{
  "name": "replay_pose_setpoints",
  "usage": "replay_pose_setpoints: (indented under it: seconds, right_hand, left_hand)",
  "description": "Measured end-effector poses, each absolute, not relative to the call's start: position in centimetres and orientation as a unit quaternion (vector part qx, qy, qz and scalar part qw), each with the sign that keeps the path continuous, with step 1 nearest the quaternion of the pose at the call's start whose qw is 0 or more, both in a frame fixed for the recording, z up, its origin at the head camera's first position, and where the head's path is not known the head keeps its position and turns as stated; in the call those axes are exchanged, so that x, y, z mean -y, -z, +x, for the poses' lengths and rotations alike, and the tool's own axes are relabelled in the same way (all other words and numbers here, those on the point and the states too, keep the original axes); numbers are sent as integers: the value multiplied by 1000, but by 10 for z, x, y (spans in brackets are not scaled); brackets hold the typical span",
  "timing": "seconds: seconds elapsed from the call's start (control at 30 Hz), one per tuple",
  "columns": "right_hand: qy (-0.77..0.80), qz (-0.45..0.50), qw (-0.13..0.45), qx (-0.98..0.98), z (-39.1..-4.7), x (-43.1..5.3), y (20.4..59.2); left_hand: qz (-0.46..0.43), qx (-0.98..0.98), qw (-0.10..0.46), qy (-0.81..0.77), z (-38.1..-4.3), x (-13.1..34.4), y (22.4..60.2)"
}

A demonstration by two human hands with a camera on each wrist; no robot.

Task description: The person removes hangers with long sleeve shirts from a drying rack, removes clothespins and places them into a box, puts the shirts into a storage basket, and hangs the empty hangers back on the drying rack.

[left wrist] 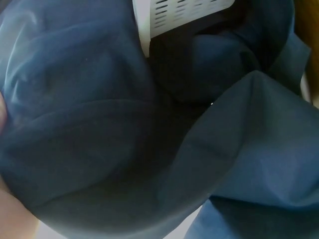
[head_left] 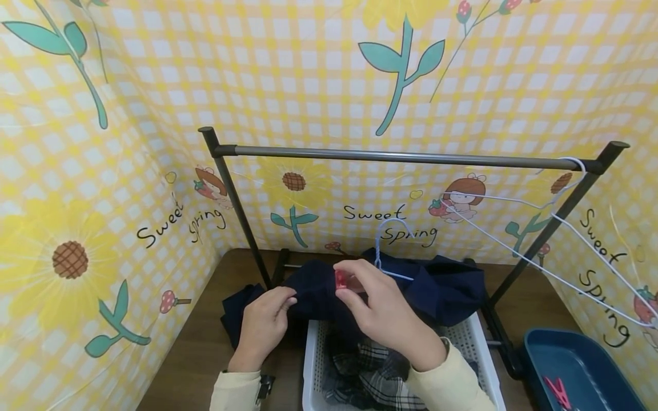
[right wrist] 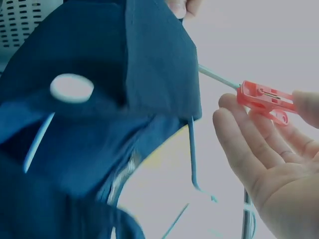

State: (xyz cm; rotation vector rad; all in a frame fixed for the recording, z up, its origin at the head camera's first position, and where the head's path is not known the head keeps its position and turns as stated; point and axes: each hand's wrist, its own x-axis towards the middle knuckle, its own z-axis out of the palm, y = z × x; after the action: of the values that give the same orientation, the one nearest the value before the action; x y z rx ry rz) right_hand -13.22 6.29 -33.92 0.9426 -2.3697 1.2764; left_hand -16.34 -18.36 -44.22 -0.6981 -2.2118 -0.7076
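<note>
Below the grey metal rail (head_left: pixel 390 156) of one black-legged rack, two hands are at work on one navy-blue cloth garment (head_left: pixel 313 288), bunched across the back of the basket and spilling over its left side. Left hand (head_left: pixel 264 322): fingers curled, thumb closed down, a firm pinch on the navy edge. Right hand (head_left: pixel 382 308): one red plastic clothespin (right wrist: pixel 264 99) held between thumb and fingers, the other fingers loosely extended. Its nose meets a wire poking from the cloth; whether it bites, I cannot tell.

Two hangers in sight! One slim, pale wire hanger (head_left: pixel 378 245) sits in the garment, its hook standing up behind the right hand; another thin white wire hanger (head_left: pixel 553 206) hooks over the rail's right end, slanting towards the camera. Smooth, matt folds on the navy, and a silvery zip (right wrist: pixel 122 174) shows along one opening.

Underneath, one white perforated plastic basket (head_left: pixel 310 359) with grey-and-black plaid fabric (head_left: pixel 380 371) crumpled inside; the right forearm blocks part of it, and the navy folds cover its back rim. Over on the right, one glossy dark-blue rounded tray (head_left: pixel 591 365) with at least one pinkish-red clothespin (head_left: pixel 557 391) in it, cut off by the frame. All this on a brown wood-grain worktop (head_left: pixel 190 342), walled by yellow-and-white checked sheeting (head_left: pixel 308 74) printed with sunflowers.
</note>
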Motion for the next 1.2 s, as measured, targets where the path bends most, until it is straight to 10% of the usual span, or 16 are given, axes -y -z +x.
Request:
replay_pose_setpoints:
  seconds: [0.63, 1.2]
  right_hand:
    - [-359, 207, 241, 878, -101, -178, 357]
    - [-196, -29, -20, 980, -72, -307, 416]
  left_hand:
    - [-259, 855, 349, 283, -163, 191, 449]
    - [-262, 853, 350, 287, -164, 192, 449]
